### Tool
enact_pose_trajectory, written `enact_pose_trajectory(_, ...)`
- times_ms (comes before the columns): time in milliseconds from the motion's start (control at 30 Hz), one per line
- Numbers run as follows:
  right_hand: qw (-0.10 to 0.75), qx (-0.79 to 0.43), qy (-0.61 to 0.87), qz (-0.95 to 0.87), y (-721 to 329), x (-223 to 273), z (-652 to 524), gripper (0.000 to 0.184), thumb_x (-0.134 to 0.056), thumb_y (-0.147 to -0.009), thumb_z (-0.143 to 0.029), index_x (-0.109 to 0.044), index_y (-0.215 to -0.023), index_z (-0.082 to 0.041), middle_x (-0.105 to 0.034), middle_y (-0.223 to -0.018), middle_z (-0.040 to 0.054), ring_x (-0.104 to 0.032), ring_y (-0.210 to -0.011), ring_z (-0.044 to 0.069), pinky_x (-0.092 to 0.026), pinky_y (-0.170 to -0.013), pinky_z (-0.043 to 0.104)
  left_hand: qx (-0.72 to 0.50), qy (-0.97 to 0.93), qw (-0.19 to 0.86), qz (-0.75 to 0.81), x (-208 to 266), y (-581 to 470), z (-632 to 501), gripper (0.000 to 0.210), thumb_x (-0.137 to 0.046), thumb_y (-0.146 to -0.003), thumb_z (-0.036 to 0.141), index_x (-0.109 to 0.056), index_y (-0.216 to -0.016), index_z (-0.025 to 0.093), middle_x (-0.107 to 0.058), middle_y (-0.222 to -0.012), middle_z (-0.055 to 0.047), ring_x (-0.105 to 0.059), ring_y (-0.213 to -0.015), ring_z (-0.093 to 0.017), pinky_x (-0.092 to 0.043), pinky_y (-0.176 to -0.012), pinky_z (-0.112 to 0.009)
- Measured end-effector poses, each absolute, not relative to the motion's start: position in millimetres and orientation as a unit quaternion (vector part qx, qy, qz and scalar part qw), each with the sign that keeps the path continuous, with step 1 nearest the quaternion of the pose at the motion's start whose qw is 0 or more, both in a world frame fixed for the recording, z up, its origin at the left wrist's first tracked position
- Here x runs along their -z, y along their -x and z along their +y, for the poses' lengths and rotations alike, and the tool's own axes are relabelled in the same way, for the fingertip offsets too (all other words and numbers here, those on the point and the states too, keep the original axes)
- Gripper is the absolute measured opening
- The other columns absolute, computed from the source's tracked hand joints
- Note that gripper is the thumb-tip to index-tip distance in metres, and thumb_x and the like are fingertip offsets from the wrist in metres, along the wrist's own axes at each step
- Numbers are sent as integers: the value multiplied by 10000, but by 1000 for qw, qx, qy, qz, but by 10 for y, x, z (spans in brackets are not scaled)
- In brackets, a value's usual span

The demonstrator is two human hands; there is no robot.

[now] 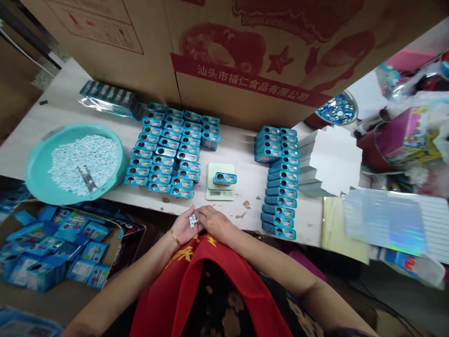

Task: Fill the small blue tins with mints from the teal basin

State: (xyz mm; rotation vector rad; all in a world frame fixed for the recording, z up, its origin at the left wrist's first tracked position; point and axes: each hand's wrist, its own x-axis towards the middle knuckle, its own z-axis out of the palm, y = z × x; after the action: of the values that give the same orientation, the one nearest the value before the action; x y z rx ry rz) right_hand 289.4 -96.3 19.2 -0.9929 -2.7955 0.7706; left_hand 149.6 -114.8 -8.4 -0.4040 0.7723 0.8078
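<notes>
Several small white candies (192, 220) lie in the cupped palm of my left hand (184, 227), just below the table's front edge. My right hand (214, 223) is against it, fingers bent together at the candies; its fingertips are partly hidden, so I cannot make out what they pinch. Ahead of both hands, a small blue tin (225, 178) with a round hole in its top stands on a pale green scale (220, 192). To the left is a turquoise basin (35, 164) of the same candies, with a metal scoop (86, 179) in them.
Rows of blue tins (161, 176) stand left of the scale, more tins (283, 191) to its right. A large carton (224, 89) walls off the back. White card (336, 159) and plastic sheets (386, 220) lie right. An open box (119, 248) of blue packs sits lower left.
</notes>
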Motion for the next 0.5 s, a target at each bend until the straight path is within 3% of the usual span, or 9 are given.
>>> enact_pose_trajectory(300, 30, -289, 335, -896, -2965, -116, -1049, 284, -450, -803, -112, -519, -1072, -172, -567, -960, 68, -494, -885, 159, -451, -745, 266, -336, 186, 836, 392, 174, -1501, -1243, 95, -468, -793, 149, -535, -754, 94, -613, -663, -59, -605, -633, -148, -502, -675, -314)
enact_pose_trajectory(500, 177, -345, 428, -816, -3212, -110, -764, 189, -466, -792, -147, -601, -920, -178, -601, -888, 47, -529, -866, 137, -436, -796, 260, -333, 171, 846, 379, 129, -1525, -1185, 212, -457, -797, 163, -544, -939, 32, -635, -884, -172, -609, -865, -226, -476, -779, -341)
